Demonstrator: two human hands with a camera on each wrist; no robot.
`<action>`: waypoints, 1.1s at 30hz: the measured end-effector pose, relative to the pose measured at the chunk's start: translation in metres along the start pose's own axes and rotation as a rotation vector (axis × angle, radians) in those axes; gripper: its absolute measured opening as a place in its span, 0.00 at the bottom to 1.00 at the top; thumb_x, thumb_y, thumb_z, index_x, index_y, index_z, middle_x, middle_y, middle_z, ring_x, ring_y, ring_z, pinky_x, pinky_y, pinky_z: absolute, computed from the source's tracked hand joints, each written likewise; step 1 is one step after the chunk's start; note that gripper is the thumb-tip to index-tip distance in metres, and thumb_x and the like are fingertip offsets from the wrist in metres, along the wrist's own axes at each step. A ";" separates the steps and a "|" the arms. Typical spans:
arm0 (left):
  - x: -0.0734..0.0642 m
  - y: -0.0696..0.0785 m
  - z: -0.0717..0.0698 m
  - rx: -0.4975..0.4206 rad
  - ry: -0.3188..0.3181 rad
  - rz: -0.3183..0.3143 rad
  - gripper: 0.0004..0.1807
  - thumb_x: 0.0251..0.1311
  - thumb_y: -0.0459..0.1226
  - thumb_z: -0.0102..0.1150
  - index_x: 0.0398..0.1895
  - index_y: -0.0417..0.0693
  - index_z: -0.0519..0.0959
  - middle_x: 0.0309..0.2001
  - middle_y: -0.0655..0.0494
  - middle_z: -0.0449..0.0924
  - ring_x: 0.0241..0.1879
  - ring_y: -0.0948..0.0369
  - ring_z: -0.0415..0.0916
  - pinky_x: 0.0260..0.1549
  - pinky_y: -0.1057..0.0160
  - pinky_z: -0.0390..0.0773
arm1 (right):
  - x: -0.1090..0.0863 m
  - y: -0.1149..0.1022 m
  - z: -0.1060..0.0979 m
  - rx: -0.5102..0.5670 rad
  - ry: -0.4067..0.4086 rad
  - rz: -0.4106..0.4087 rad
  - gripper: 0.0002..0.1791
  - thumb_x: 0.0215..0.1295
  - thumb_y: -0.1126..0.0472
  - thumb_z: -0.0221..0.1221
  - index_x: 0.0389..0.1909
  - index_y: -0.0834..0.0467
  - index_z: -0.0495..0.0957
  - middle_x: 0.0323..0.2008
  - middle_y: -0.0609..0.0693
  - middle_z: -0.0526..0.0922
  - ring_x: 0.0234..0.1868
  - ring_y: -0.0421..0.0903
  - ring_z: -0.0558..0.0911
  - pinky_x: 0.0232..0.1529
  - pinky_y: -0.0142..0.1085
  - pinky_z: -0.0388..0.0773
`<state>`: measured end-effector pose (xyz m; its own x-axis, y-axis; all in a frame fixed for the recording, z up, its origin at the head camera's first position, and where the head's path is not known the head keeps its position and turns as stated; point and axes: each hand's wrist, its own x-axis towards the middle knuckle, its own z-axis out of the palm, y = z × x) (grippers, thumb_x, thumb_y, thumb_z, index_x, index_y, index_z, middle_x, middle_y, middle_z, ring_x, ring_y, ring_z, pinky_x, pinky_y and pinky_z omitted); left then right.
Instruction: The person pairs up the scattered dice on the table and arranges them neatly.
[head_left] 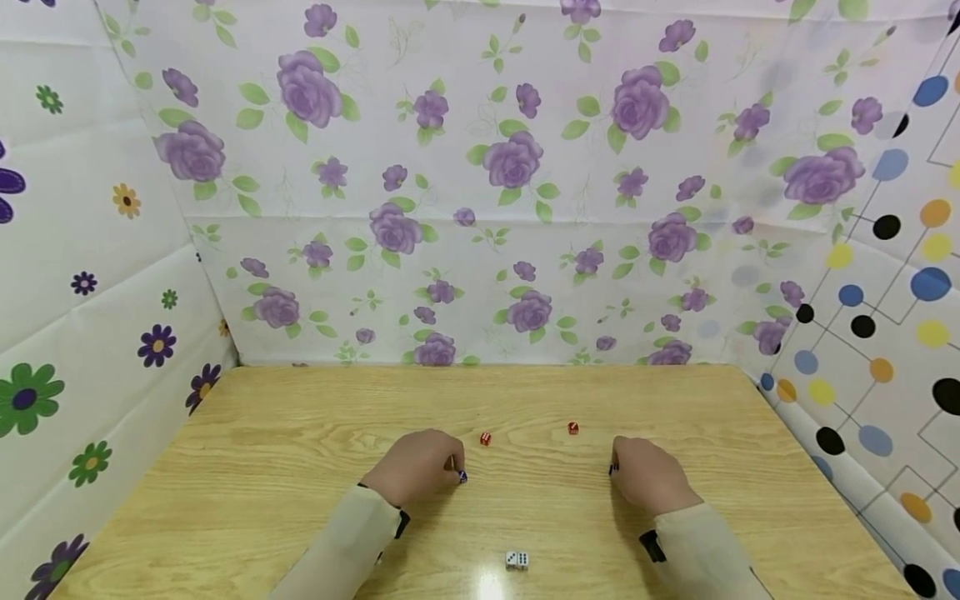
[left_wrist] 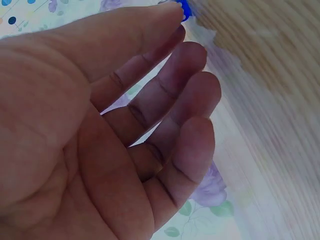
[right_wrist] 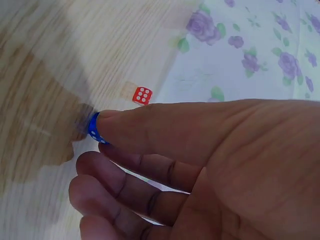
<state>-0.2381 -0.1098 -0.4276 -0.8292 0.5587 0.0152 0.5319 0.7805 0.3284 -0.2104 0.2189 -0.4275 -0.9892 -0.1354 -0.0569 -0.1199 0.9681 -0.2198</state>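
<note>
My left hand (head_left: pixel 417 467) pinches a blue die (head_left: pixel 462 477) between thumb and forefinger, low over the table. In the left wrist view only a blue edge of that die (left_wrist: pixel 186 9) shows past the thumb tip. Over on the right, my right hand (head_left: pixel 652 473) pinches another blue die (right_wrist: pixel 95 129) with thumb and forefinger, its white dots partly covered by the thumb. Two red dice lie farther back: one red die (head_left: pixel 485 438) just beyond the left hand, the other red die (head_left: pixel 573 428) nearer the right hand. Its six-dot face shows in the right wrist view.
Two white dice (head_left: pixel 517 561) sit side by side near the front of the wooden table (head_left: pixel 300 417), between the forearms. A flowered cloth (head_left: pixel 480 275) hangs behind the table, with more patterned cloth on the left and right sides.
</note>
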 end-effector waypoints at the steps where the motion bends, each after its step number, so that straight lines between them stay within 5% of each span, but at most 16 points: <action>1: 0.000 0.000 0.000 0.001 0.002 0.000 0.05 0.55 0.39 0.66 0.25 0.57 0.80 0.25 0.69 0.75 0.25 0.69 0.69 0.29 0.65 0.73 | 0.000 0.000 0.000 -0.001 0.004 0.000 0.04 0.60 0.68 0.59 0.29 0.58 0.74 0.25 0.49 0.77 0.25 0.45 0.76 0.25 0.41 0.73; 33: 0.002 0.004 0.004 -0.039 -0.035 0.018 0.04 0.56 0.39 0.65 0.26 0.57 0.80 0.25 0.71 0.75 0.24 0.71 0.69 0.29 0.67 0.72 | 0.002 0.000 0.005 0.030 -0.018 0.006 0.06 0.60 0.66 0.59 0.25 0.55 0.74 0.24 0.46 0.75 0.23 0.43 0.70 0.23 0.37 0.67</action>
<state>-0.2369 -0.1050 -0.4299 -0.8126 0.5827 -0.0111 0.5392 0.7589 0.3652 -0.2117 0.2180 -0.4323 -0.9881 -0.1340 -0.0753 -0.1115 0.9623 -0.2481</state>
